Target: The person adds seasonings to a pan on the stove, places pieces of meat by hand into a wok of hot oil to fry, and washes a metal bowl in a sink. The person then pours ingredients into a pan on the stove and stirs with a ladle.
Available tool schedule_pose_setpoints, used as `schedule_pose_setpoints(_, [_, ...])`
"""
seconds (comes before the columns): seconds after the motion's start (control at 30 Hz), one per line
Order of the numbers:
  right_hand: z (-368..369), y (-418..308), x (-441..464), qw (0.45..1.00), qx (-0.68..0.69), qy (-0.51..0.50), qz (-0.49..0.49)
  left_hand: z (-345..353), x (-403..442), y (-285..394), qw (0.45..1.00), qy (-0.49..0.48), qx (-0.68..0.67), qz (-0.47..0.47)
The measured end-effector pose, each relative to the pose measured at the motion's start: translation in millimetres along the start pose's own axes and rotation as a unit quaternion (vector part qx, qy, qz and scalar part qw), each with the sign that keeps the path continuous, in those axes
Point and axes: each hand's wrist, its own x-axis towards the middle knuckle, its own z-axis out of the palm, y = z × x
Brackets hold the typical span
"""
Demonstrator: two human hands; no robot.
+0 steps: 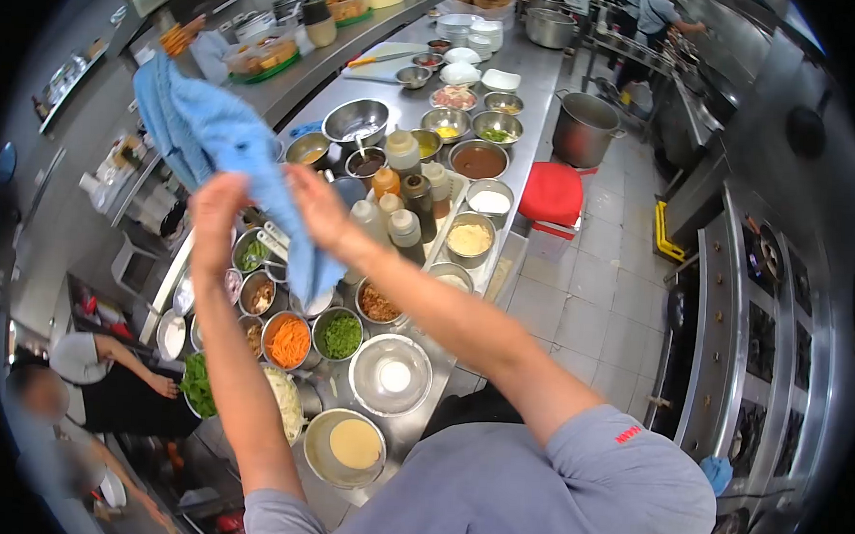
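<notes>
A light blue cloth [205, 124] is held up in front of me, above the ingredient counter. My left hand [222, 206] is closed on its lower left side, slightly smeared by motion. Close by, my right hand [317, 210] grips the other side, and the cloth hangs down between the two. Below the cloth's end are a metal pot of shredded carrot [287, 341] and one of chopped greens [338, 334]. Squeeze bottles [405, 230] stand to the right of my right hand.
Metal bowls, sauces and a brown-sauce pot [479, 160] crowd the steel counter [530, 100]. A red stool [551, 194] and a large stockpot [587, 129] stand on the tiled floor to the right. Stoves [730, 328] line the right side. Other people are at the lower left and far back.
</notes>
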Motion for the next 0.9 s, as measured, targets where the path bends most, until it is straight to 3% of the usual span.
schedule_pose_setpoints(0.03, [20, 11, -7, 1.0, 0.002, 0.017, -0.022, -25, 15, -2, 0.994, 0.035, -0.104, 0.012])
schedule_pose_setpoints(0.07, [53, 28, -13, 0.999, 0.033, 0.035, 0.003, -57, 37, -21, 0.975, 0.199, -0.055, 0.08])
schedule_pose_setpoints(0.1, [79, 41, -23, 0.996, 0.066, 0.05, 0.028, -76, 56, -39, 0.922, 0.359, -0.004, 0.146])
schedule_pose_setpoints(0.17, [116, 13, -41, 0.994, -0.041, 0.064, -0.076, -16, 57, -25, 0.754, 0.615, 0.189, 0.129])
schedule_pose_setpoints(0.2, [109, 6, -31, 0.996, 0.02, 0.067, -0.06, -27, 55, -36, 0.694, 0.635, 0.301, 0.156])
schedule_pose_setpoints(0.27, [74, 8, 8, 0.997, 0.04, -0.006, -0.066, -3, 36, -43, 0.808, 0.555, 0.02, 0.196])
schedule_pose_setpoints(0.3, [62, 11, 18, 0.994, 0.057, -0.071, -0.061, 5, 19, -48, 0.82, 0.538, 0.119, 0.155])
schedule_pose_setpoints(0.33, [58, -4, 22, 0.993, 0.058, -0.079, -0.061, 32, 1, -38, 0.841, 0.516, 0.133, 0.099])
schedule_pose_setpoints(0.37, [55, -29, 24, 0.991, 0.085, -0.054, -0.084, 48, -12, -52, 0.88, 0.442, 0.076, 0.156])
schedule_pose_setpoints(0.4, [53, -44, 26, 0.988, 0.112, -0.029, -0.106, 88, -25, -33, 0.907, 0.382, -0.118, 0.13])
schedule_pose_setpoints(0.43, [53, -45, 26, 0.987, 0.112, -0.034, -0.108, 89, -33, -35, 0.905, 0.385, -0.117, 0.135])
schedule_pose_setpoints(0.5, [53, -49, 16, 0.982, 0.17, -0.078, -0.02, 92, -43, -45, 0.893, 0.337, -0.289, 0.068])
schedule_pose_setpoints(0.57, [48, -53, 10, 0.978, 0.194, -0.071, -0.026, 74, -42, -74, 0.917, 0.315, -0.238, 0.063])
schedule_pose_setpoints(0.63, [38, -49, 22, 0.995, 0.023, -0.067, -0.075, 49, -38, -83, 0.941, 0.281, -0.182, 0.055])
schedule_pose_setpoints(0.67, [38, -47, 25, 0.994, 0.032, -0.021, -0.099, 40, -36, -80, 0.973, 0.22, 0.029, 0.072])
schedule_pose_setpoints(0.7, [34, -41, 27, 0.995, 0.033, -0.012, -0.097, 49, -31, -62, 0.957, 0.145, 0.236, 0.088])
schedule_pose_setpoints(0.77, [21, -30, 32, 0.994, -0.063, 0.056, -0.072, 65, -32, -48, 0.954, 0.144, 0.257, 0.05])
schedule_pose_setpoints(0.83, [5, -35, 30, 0.992, -0.083, 0.058, -0.076, 52, -32, -56, 0.956, 0.091, 0.276, 0.021])
schedule_pose_setpoints(0.87, [-4, -48, 27, 0.99, -0.137, 0.019, -0.026, 50, -33, -53, 0.974, 0.065, 0.189, -0.104])
schedule_pose_setpoints(0.9, [-15, -59, 25, 0.981, -0.189, -0.021, 0.026, 51, -30, -41, 0.962, 0.009, 0.231, -0.145])
